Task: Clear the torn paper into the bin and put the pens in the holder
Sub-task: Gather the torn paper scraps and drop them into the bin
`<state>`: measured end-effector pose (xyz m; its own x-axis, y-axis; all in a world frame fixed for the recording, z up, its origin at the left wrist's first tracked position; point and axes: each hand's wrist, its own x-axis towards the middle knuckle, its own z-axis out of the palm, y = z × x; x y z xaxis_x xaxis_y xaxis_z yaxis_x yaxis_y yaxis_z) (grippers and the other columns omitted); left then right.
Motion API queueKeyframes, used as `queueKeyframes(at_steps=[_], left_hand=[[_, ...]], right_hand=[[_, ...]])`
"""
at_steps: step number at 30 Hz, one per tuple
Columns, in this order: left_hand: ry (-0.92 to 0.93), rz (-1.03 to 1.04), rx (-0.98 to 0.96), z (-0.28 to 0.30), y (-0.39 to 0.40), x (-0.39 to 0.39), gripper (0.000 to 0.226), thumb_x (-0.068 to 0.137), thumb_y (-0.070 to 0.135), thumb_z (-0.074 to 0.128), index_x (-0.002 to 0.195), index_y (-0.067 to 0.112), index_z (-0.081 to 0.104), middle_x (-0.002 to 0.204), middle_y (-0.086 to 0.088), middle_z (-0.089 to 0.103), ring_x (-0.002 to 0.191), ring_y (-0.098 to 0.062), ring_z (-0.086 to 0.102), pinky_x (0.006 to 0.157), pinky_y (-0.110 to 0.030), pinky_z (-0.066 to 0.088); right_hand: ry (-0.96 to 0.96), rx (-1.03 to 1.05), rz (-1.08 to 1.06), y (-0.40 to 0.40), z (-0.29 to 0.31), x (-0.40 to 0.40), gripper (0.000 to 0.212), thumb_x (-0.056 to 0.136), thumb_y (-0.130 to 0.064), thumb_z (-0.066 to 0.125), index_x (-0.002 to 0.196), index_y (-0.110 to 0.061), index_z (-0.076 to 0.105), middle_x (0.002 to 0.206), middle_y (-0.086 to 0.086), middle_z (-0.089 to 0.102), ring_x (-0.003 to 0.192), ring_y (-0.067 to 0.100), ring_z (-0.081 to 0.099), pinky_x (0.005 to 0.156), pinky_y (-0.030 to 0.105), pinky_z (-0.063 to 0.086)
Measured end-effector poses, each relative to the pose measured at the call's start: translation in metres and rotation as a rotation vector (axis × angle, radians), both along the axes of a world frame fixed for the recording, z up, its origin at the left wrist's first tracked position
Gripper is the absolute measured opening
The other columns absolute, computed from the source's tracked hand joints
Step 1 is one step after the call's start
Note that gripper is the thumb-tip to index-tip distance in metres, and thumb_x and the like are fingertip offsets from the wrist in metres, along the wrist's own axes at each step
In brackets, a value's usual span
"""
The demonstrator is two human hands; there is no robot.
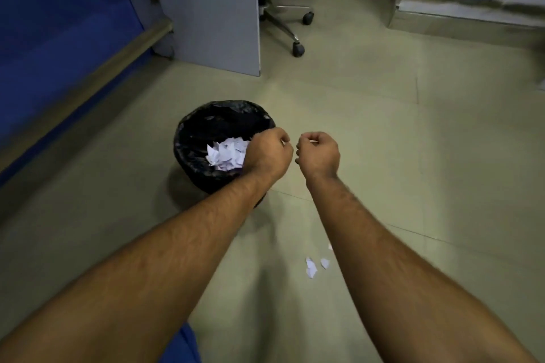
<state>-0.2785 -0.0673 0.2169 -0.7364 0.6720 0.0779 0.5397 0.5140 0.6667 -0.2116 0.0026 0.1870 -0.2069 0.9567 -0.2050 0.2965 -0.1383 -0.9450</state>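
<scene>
A round bin [194, 130] lined with a black bag stands on the floor, with a heap of torn white paper [227, 153] inside. My left hand [267, 153] is curled into a fist over the bin's right rim. My right hand [318, 153] is also curled shut, just right of the bin, a small gap between the two fists. Whether either fist holds paper is hidden. A few torn scraps [312, 267] lie on the floor beside my right forearm. No pens or holder are in view.
A grey desk panel [212, 9] stands behind the bin, with an office chair base on castors [298, 47] beside it. A blue partition [59, 38] runs along the left. White wall and skirting [472, 6] at back right. Pale floor tiles surround the bin.
</scene>
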Motion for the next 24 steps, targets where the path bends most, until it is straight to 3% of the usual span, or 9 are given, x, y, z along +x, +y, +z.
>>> queueKeyframes(at_steps=[4, 9, 14, 17, 20, 24], left_hand=[[-0.168, -0.054, -0.146, -0.037, 0.020, 0.050, 0.015, 0.079, 0.017, 0.063, 0.089, 0.021, 0.074, 0.097, -0.002, 0.074, 0.092, -0.023, 0.068, 0.076, -0.026, 0.053], [-0.253, -0.137, -0.364, -0.125, 0.009, 0.105, 0.030, 0.083, 0.014, 0.064, 0.112, 0.021, 0.069, 0.114, -0.003, 0.069, 0.103, -0.022, 0.065, 0.084, -0.028, 0.052], [-0.139, -0.357, -0.684, -0.199, -0.038, 0.136, 0.055, 0.076, 0.014, 0.069, 0.129, 0.016, 0.054, 0.129, -0.009, 0.054, 0.119, -0.029, 0.054, 0.095, -0.036, 0.050], [-0.008, -0.439, -0.700, -0.224, -0.060, 0.145, 0.045, 0.082, 0.030, 0.064, 0.122, 0.015, 0.051, 0.124, -0.010, 0.047, 0.113, -0.030, 0.050, 0.091, -0.038, 0.050], [0.027, -0.520, -0.669, -0.236, -0.061, 0.150, 0.042, 0.082, 0.027, 0.068, 0.120, 0.015, 0.055, 0.121, -0.010, 0.047, 0.107, -0.029, 0.052, 0.089, -0.039, 0.050], [0.035, -0.497, -0.617, -0.244, -0.058, 0.149, 0.022, 0.093, 0.022, 0.058, 0.111, 0.011, 0.063, 0.111, -0.011, 0.055, 0.096, -0.029, 0.060, 0.085, -0.038, 0.053]], right_hand=[[-0.063, -0.065, -0.041, 0.006, -0.046, 0.056, 0.010, 0.068, -0.032, 0.055, 0.073, -0.032, 0.063, 0.075, -0.005, 0.072, 0.075, 0.022, 0.072, 0.074, 0.044, 0.061], [-0.331, -0.065, 0.065, -0.004, -0.105, 0.125, 0.025, 0.082, -0.019, 0.061, 0.106, -0.019, 0.070, 0.094, 0.002, 0.075, 0.092, 0.021, 0.069, 0.080, 0.024, 0.049], [-0.662, -0.016, 0.392, -0.031, -0.182, 0.188, 0.044, 0.082, -0.031, 0.070, 0.123, -0.018, 0.062, 0.119, 0.012, 0.063, 0.112, 0.031, 0.060, 0.090, 0.034, 0.049], [-0.808, 0.160, 0.575, -0.045, -0.206, 0.199, 0.050, 0.086, -0.041, 0.066, 0.130, -0.020, 0.055, 0.122, 0.010, 0.055, 0.112, 0.032, 0.052, 0.085, 0.036, 0.047], [-0.939, 0.307, 0.631, -0.047, -0.213, 0.195, 0.049, 0.090, -0.042, 0.057, 0.132, -0.017, 0.051, 0.120, 0.010, 0.053, 0.108, 0.032, 0.051, 0.077, 0.037, 0.047], [-0.957, 0.314, 0.658, -0.041, -0.214, 0.190, 0.042, 0.090, -0.039, 0.057, 0.125, -0.016, 0.054, 0.116, 0.012, 0.052, 0.106, 0.032, 0.053, 0.071, 0.036, 0.046]])
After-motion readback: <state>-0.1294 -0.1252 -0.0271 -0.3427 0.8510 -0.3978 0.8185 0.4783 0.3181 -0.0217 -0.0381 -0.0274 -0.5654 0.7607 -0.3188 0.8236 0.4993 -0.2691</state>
